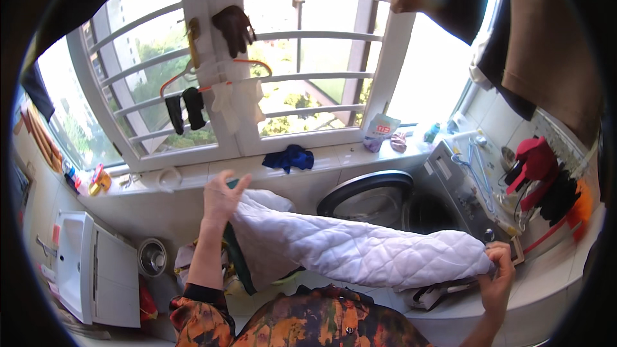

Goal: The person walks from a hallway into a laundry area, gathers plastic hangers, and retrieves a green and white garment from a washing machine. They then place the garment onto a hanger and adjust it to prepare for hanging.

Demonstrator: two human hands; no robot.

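A white quilted cloth [366, 250], perhaps a garment or pad, is stretched sideways in front of my torso. My left hand [222, 200] grips its left end, where a dark green edge [237, 255] hangs down. At the other end, my right hand [497, 274] pinches the corner, lower and nearer to me. Folds hide part of both hands' grip. Just behind the cloth, the round door [368, 197] of a front-loading washing machine [441, 173] is swung out, and the drum looks dark inside.
Barred windows rise behind a tiled ledge [328, 156] bearing a blue cloth [289, 158] and a detergent pouch [381, 132]. Socks hang from a hanger [262, 63]. A washbasin [72, 260] and metal bowl [152, 257] are at left. Blue hangers [475, 173] lie atop the machine.
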